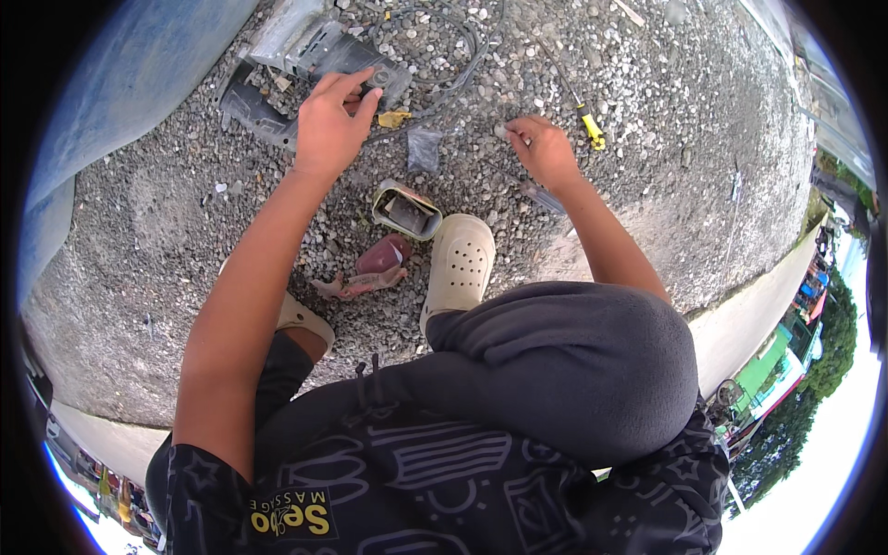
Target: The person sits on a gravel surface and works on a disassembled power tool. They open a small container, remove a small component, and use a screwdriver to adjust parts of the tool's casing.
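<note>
A grey and black corded power tool (324, 55) lies on the gravel at the far left. My left hand (335, 120) is over its near end, thumb and forefinger apart beside a round part; whether the fingertips touch it is hard to tell. Farther right, my right hand (544, 153) pinches a small pale piece (501, 132), too small to name, just above the stones. Between my hands lie a clear plastic packet (424, 150) and a crumpled yellow scrap (394, 119). Nearer me stands an open-topped tin (405, 211) with dark pieces inside.
A screwdriver (590, 128) with a yellow and black handle lies right of my right hand. The grey cable (472, 46) coils at the top. A dark red container (384, 254) and a torn wrapper (363, 283) lie by my clog (460, 264). A blue surface (129, 74) borders the left.
</note>
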Available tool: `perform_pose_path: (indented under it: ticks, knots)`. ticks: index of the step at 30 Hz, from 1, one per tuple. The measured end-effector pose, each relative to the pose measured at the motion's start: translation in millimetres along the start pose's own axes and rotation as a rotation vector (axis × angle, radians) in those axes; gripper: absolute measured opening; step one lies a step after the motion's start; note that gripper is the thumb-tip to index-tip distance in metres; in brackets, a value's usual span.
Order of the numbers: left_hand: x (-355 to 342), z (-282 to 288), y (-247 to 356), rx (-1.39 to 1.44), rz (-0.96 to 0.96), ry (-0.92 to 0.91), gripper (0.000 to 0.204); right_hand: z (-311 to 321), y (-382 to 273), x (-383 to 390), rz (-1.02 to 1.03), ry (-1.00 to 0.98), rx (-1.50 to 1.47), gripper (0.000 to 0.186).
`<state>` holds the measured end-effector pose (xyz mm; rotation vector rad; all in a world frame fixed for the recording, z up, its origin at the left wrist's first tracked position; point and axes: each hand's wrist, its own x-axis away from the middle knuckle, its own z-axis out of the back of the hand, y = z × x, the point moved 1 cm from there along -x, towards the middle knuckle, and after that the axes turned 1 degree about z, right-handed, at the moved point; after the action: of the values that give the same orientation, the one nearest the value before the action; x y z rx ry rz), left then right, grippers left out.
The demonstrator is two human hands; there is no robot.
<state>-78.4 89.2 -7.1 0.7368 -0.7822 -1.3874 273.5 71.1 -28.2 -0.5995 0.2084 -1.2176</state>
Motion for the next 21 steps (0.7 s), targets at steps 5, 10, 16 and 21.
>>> perform_pose_path:
  ticks: [5, 10, 16, 21]
  knots:
    - [4, -2, 7, 0.002, 0.037, 0.038, 0.031, -11, 0, -12, 0.022, 0.002, 0.019, 0.013]
    - [4, -4, 9, 0.004, 0.047, 0.060, 0.031, -11, 9, -22, 0.111, -0.081, 0.152, 0.017]
    - [3, -1, 2, -0.030, 0.027, 0.011, 0.034, -16, 10, -19, 0.189, -0.174, 0.359, 0.018]
    - [-15, 16, 4, -0.106, -0.011, -0.216, 0.039, -8, 9, -13, 0.094, -0.256, 0.388, 0.021]
